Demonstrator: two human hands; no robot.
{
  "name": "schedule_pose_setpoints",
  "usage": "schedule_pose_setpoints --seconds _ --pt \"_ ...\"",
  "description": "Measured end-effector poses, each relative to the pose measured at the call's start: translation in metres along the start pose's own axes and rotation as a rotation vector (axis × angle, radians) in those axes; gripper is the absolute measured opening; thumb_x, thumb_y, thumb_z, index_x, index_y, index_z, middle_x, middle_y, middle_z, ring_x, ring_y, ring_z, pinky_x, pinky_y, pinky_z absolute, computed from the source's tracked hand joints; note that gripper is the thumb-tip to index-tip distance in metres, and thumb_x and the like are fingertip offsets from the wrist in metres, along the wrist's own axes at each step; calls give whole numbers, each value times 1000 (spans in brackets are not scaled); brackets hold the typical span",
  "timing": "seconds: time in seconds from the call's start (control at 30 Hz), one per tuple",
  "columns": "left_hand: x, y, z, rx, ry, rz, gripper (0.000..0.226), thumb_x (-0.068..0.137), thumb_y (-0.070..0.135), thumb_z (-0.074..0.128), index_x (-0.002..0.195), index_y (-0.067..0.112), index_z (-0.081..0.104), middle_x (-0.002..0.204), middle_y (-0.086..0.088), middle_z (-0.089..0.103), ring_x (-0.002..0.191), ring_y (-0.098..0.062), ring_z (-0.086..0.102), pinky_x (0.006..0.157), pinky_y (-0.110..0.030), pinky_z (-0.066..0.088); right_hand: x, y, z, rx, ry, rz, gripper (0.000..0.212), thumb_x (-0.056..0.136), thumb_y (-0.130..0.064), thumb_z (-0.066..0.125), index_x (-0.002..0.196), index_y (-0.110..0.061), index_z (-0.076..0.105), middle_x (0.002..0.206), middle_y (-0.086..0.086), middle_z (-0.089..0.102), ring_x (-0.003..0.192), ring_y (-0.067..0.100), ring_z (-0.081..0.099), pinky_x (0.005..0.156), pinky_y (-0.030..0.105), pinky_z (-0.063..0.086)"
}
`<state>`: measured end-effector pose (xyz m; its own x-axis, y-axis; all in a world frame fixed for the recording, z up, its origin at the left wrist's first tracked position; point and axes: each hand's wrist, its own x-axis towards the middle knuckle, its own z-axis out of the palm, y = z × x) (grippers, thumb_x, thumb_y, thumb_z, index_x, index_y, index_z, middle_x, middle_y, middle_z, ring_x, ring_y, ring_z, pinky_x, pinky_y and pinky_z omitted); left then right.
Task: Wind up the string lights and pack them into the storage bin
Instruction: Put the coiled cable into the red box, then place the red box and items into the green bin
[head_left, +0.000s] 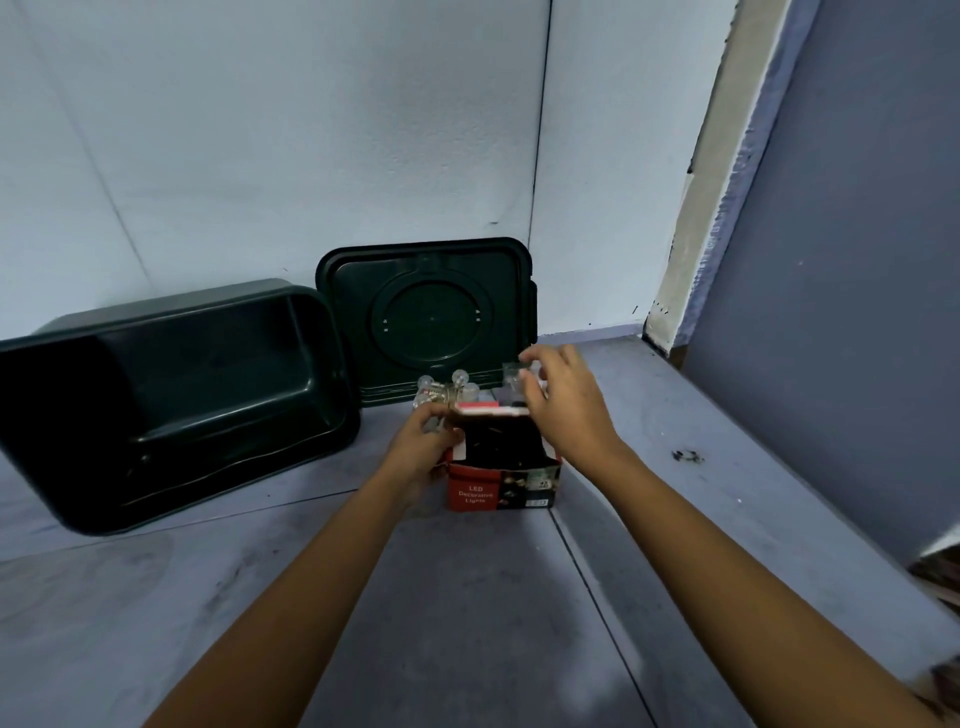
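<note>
Both arms reach forward over the red carton (498, 488). The left grip (421, 447) curls round the bundled string lights (441, 389) at the carton's left edge. The right grip (566, 410) pinches a small clear piece (514, 376) above its far corner. The open storage bin (171, 317) sits left on the grey surface (467, 597), and its lid (431, 312) leans on the pale wall (260, 156).

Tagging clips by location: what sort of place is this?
Probably a bare room corner, maybe for storage: plain white walls, a scuffed grey floor, a green bin, its lid propped against the wall.
</note>
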<state>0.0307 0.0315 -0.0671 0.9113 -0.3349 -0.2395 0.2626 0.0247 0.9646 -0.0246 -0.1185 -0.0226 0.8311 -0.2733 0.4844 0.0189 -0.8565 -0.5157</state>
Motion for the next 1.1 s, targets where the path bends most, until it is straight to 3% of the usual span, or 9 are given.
schedule_pose_setpoints --seconds 0.07,0.13,0.3,0.47,0.63,0.73,0.83,1.03,1.1 --pt "-1 -1 -2 -12 -4 35 25 90 -1 50 79 21 54 75 -2 58 65 -13 54 57 -24 42 -5 8 1 -83 51 -12 31 93 -25 50 122 -16 58 114 10 50 106 24 46 85 34 43" --pt "-2 -2 -5 20 -5 79 25 93 -1 45 79 17 57 82 -4 62 68 -14 58 55 -23 48 -13 17 3 -123 -32 -4 31 94 -27 50 120 -17 61 118 8 50 111 24 43 90 37 42" --pt "-11 -14 -11 157 21 228 30 95 -2 36 86 11 61 100 -12 60 81 -15 60 66 -21 53 -49 32 19 7 -155 -70 25 90 -20 59 110 -9 68 106 8 60 103 24 50 90 36 46" --pt "-12 -36 -18 604 70 577 10 87 15 62 96 20 62 109 -3 48 97 -14 55 74 -11 46 -64 41 30 29 -82 -116 29 83 -17 58 108 -7 69 107 11 64 102 28 57 91 25 40" --pt "-10 -51 -20 719 146 850 12 85 10 64 94 3 66 106 -3 46 96 -15 52 80 -15 47 -72 41 41 -30 -26 -133 29 81 -15 58 106 -6 70 106 12 68 100 31 63 90 35 48" --pt "-13 -56 -20 840 168 994 26 88 23 55 92 0 66 103 -13 55 92 -12 53 80 -14 47 -81 41 47 -82 -51 -97 38 92 -29 44 112 -7 67 116 14 65 112 33 59 93 43 47" --pt "-15 -64 -24 968 154 1044 43 94 34 42 99 0 67 109 -17 60 99 -20 59 84 -28 53 -87 41 50 -135 -81 -92 49 95 -38 32 113 -7 66 118 12 65 116 33 57 93 41 44" --pt "-18 -60 -24 1028 102 1011 43 92 34 40 105 3 66 113 -13 61 98 -20 61 83 -31 55 -86 35 47 -212 -69 -82 41 87 -30 41 107 -6 68 111 13 68 107 34 62 88 49 51" --pt "-19 -57 -28 1001 93 945 50 90 41 35 117 8 61 125 -13 54 108 -19 56 85 -35 55 -82 28 46 -207 -21 -64 37 87 -28 48 112 -7 65 117 16 65 113 35 59 96 50 43"
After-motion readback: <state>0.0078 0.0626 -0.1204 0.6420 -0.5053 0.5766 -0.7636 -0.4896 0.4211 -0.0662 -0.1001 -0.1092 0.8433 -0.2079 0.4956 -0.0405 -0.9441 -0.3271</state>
